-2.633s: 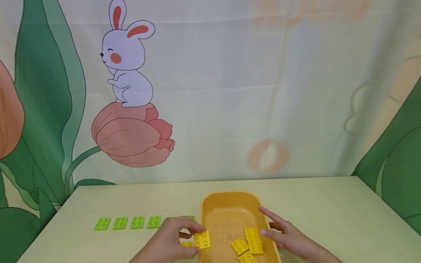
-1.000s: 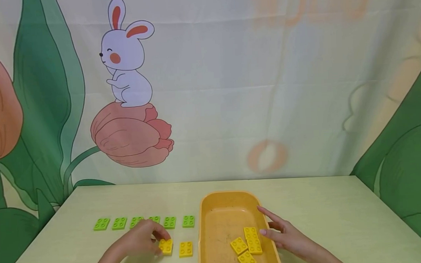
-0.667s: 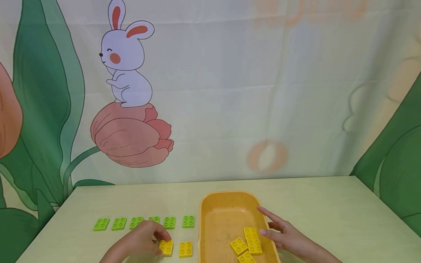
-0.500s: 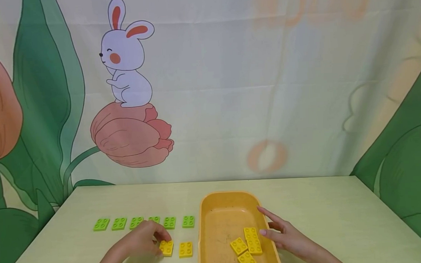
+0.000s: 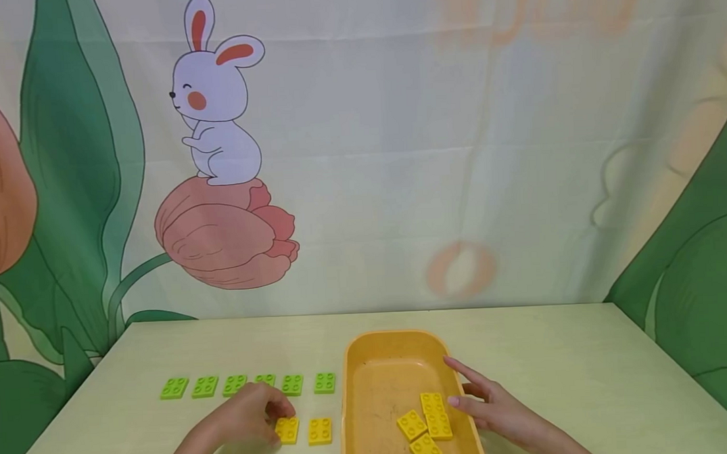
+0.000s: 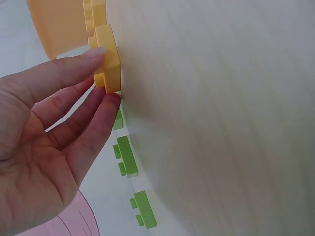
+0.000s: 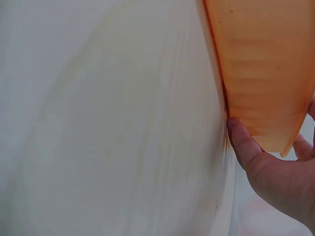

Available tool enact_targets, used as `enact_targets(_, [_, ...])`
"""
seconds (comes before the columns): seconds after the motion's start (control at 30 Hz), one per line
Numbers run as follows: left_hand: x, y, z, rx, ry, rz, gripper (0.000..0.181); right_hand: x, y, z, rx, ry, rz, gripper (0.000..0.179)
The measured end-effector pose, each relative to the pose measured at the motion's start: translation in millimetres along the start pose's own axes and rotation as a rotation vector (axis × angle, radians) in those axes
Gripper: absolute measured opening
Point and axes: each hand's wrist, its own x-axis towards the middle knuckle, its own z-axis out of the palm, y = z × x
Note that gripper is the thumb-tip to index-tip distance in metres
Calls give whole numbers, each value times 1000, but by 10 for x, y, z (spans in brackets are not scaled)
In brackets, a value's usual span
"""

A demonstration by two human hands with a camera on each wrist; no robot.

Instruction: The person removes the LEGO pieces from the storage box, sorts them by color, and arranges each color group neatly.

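My left hand [image 5: 246,415] pinches a yellow toy brick [image 5: 288,430] with studs on top, low at the table to the left of the tray. In the left wrist view, thumb and fingertips hold this brick by its edges. A second yellow brick [image 5: 320,431] lies just right of it. On the right, my right hand [image 5: 499,411] grips the side wall of the orange-yellow tray [image 5: 399,344], with fingertips over its rim. Several more yellow bricks [image 5: 425,450] lie inside the tray. The right wrist view shows one digit against the tray's outer wall, near the table.
Behind the left hand runs a row of several green bricks [image 5: 204,387], spaced apart; the hand partly covers one. The pale table [image 5: 540,355] ends at a fabric backdrop [image 5: 362,186] printed with a rabbit and tulips.
My left hand has carried the yellow brick from over the tray's left rim to the table, left of the other yellow brick. Lately it barely moves. The right hand stays at the tray.
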Motion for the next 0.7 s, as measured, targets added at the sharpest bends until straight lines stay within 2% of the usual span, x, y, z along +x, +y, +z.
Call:
enact_targets(0.3, [-6,11,-5,-10,-7,-5,30,-6,-16,9,-3,7,4,66])
enact_targets(0.53, [-15,68,-7,-9,18,-67,32,-3,-19,21,-9,15,13,68])
enact_targets(0.7, [-69,207,17,-33,87,12,34,-7,-13,12,10,5,6,67])
